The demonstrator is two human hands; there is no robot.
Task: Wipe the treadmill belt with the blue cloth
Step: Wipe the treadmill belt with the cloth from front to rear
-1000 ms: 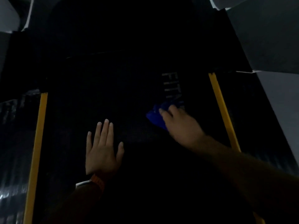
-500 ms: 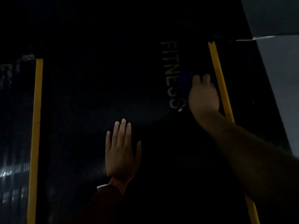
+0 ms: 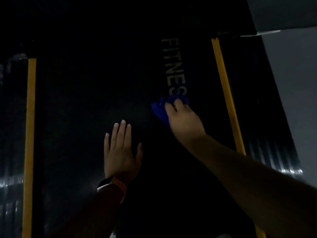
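Black textured treadmill belt (image 3: 85, 100) fills most of the dim view, bounded by a yellow edge strip (image 3: 224, 93) on its right side and a matching yellow strip (image 3: 30, 134) on its left. Pale grey lettering printed on the belt (image 3: 174, 66) runs lengthwise just inside the right-hand strip and serves as the landmark.

Crumpled blue cloth (image 3: 160, 109) lies on the belt at the near end of the lettering, covering its last letter. The person's right hand (image 3: 183, 119) presses down on it — fingers curled over the bunched fabric, holding it against the belt; only the cloth's left and far edges show past the knuckles.

The left hand (image 3: 120, 152) lies flat on the belt, nearer the person than the lettering and to its left, fingers straight and close together, thumb out, holding nothing. A watch with an orange strap (image 3: 113, 183) sits at that wrist.

Progress — wiping appears under way, at the near end of the lettering. The light is too poor to tell cleaned belt from uncleaned, so the share done cannot be read. Judging by cloth position alone, the belt left of the lettering, under and beyond the braced hand, likely remains to be covered.
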